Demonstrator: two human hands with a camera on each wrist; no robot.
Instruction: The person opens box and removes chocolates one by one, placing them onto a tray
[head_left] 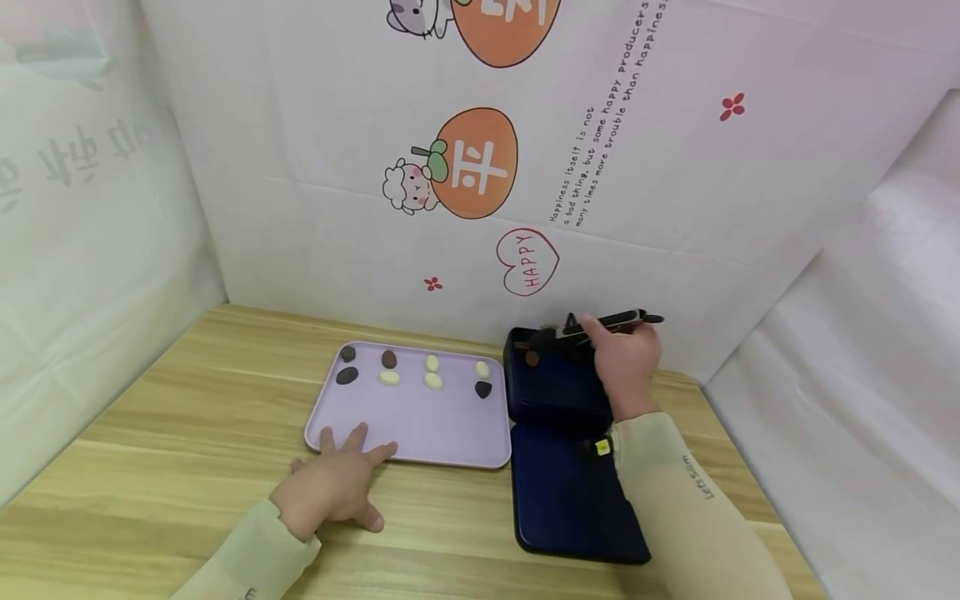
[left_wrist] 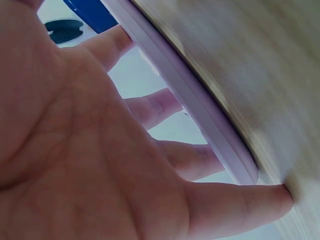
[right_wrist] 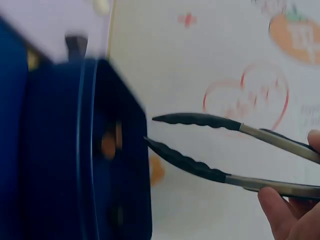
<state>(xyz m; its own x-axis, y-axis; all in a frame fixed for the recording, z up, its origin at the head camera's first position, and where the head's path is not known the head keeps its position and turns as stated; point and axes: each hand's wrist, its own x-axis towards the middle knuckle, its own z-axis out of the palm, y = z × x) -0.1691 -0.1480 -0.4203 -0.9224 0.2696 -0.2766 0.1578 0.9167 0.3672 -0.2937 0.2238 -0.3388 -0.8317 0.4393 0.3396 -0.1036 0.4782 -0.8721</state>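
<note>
My right hand [head_left: 628,367] grips a pair of tongs [head_left: 592,329] with black scalloped tips. The tongs reach over a dark blue box [head_left: 558,404]; in the right wrist view their tips [right_wrist: 187,162] stand apart with nothing between them, near the box's rim. Inside the box lies a brown round piece [right_wrist: 108,145]. My left hand [head_left: 333,483] has its fingers spread at the near left edge of a lilac tray [head_left: 442,437], some fingertips over the rim. Toward the tray's far side lie several small pebble-like pieces, some cream [head_left: 432,381], some dark [head_left: 347,376].
The box's lid [head_left: 570,508] lies opened toward me, with a black and yellow clasp [head_left: 600,447] near its hinge side. A white printed cloth [head_left: 337,233] rises behind the wooden table [head_left: 180,450], and pale cloth hangs on both sides.
</note>
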